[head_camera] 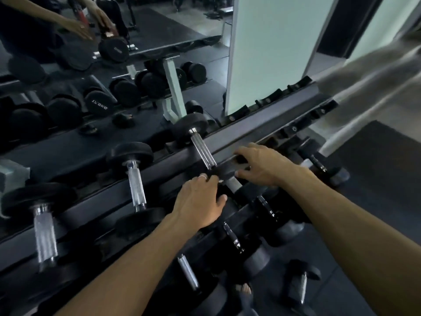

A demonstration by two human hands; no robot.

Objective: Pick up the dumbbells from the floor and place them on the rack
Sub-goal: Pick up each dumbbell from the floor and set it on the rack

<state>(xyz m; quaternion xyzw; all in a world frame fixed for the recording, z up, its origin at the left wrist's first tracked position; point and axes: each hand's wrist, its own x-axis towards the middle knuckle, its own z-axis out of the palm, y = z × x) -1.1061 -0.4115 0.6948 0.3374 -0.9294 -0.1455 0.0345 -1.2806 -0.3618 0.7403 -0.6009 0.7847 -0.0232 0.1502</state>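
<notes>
Both forearms stretch out from the bottom of the view toward the top shelf of the rack [262,131]. Left hand [200,201] lies palm down, a ring on one finger, its fingertips on the near black head of a dumbbell [203,151] — whether those fingers curl round the head or just rest on it, I cannot tell. Right hand [262,165] comes in from the other side, fingers spread and bent over the same black head, thumb tucked beneath, gripping it. That dumbbell sits across the top shelf, silver handle pointing away, far head up by the mirror [68,65]. Two more dumbbells lie on the shelf to the left — a middle one [136,179] and, blurred, an outer one [45,231]. Lower shelves hold darker dumbbells. Down on the dark floor at lower right, one small dumbbell [301,286] lies well apart from the hands. Up in the mirror, both hands show reflected.
</notes>
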